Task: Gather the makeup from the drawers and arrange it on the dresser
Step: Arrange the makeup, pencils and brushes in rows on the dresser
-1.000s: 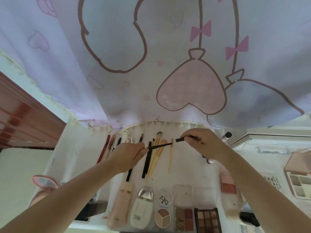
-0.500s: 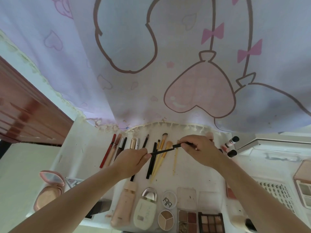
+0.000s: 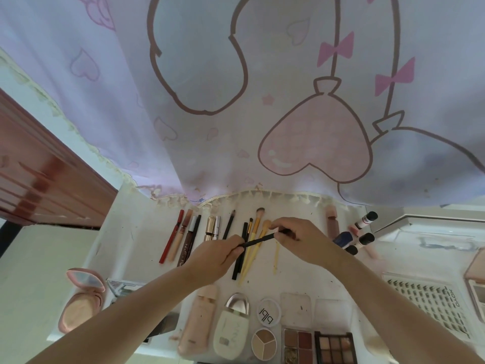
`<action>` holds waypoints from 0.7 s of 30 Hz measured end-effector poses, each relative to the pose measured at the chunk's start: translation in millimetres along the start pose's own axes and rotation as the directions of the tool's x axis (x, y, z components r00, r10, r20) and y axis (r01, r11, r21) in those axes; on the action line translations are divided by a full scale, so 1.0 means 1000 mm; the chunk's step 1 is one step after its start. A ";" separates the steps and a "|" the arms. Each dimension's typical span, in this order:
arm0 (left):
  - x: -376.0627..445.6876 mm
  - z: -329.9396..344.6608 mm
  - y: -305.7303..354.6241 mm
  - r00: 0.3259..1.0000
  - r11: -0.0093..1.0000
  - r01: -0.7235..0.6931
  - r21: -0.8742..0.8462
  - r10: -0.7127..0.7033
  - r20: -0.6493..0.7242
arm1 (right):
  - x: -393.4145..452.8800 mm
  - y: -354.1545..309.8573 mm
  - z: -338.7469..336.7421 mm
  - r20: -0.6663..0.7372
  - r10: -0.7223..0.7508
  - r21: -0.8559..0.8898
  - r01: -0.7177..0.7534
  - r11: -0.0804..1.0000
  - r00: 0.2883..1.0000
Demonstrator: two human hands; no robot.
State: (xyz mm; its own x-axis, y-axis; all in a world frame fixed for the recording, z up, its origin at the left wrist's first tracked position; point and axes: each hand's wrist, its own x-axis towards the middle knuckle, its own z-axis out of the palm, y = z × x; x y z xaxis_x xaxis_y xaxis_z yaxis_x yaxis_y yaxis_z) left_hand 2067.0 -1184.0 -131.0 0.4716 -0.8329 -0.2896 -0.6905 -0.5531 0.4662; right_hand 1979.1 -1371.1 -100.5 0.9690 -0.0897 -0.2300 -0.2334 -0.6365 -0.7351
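Head view, one item in hand: a thin black pencil [image 3: 258,240], held level above the dresser [image 3: 126,232], over the row of brushes. Our left hand [image 3: 217,258] pinches its near end between thumb and curled fingers; our right hand [image 3: 299,240] pinches the far end, fingers curled round it, and whether that end is a cap we cannot tell. Already laid out at the back, left to right: a red pencil [image 3: 172,236], a beige tube [image 3: 181,235], a brown gloss [image 3: 187,243], gold and silver tubes [image 3: 212,228], a black liner [image 3: 228,224], then the yellow-handled brushes [image 3: 256,240]. To the right, a pink tube [image 3: 332,222] and a cluster of dark-capped bottles [image 3: 364,239]. Front row: a peach tube [image 3: 199,321], a cream bottle [image 3: 232,327], a round compact [image 3: 268,311], a three-shade pan [image 3: 263,344], two palettes [image 3: 319,346]. At far left, a pink mirror compact [image 3: 81,298]; at far right, a lash tray [image 3: 427,303]. We judge the step to be setting this pencil into the row. To do it well, we should turn it parallel with its neighbours, lower it into the gap beside the black liner, and let go only once it lies flat, without nudging the brushes, which would roll easily. A printed curtain [image 3: 236,101] hangs behind.
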 end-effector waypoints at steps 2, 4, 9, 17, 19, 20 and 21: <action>-0.002 0.005 0.000 1.000 0.998 0.023 -0.062 -0.022 0.013 | 0.005 -0.001 0.007 0.032 0.031 0.028 -0.032 0.999 0.999; -0.001 0.014 -0.003 0.999 0.993 0.046 -0.113 -0.046 -0.001 | 0.011 -0.003 0.015 0.077 0.051 0.051 -0.055 0.997 0.996; 0.000 0.035 -0.014 0.960 0.997 0.076 0.026 -0.066 -0.273 | 0.022 0.004 0.027 0.068 0.045 0.047 -0.048 0.998 0.997; 0.013 0.045 -0.013 0.908 0.920 0.392 -0.012 -0.389 -0.158 | 0.016 0.040 0.027 -0.162 0.135 0.037 -0.131 0.991 0.978; 0.019 0.045 -0.013 0.888 0.891 0.454 0.024 -0.450 -0.094 | 0.013 0.050 0.030 -0.143 0.168 -0.032 -0.175 0.984 0.975; 0.022 0.044 -0.012 0.872 0.870 0.490 0.051 -0.487 -0.051 | 0.012 0.054 0.032 -0.111 0.202 -0.082 -0.211 0.974 0.973; 0.025 0.046 -0.013 0.856 0.852 0.517 0.089 -0.517 -0.023 | 0.010 0.059 0.034 -0.077 0.242 -0.141 -0.250 0.958 0.967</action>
State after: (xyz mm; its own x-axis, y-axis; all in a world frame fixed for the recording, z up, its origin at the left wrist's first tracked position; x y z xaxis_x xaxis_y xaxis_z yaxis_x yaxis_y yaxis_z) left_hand 2062.8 -1199.0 -182.6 0.7731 -0.4263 -0.4696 -0.3929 -0.9031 0.1732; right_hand 1972.5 -1383.5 -168.6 0.8872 -0.2998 -0.3507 -0.4549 -0.6953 -0.5564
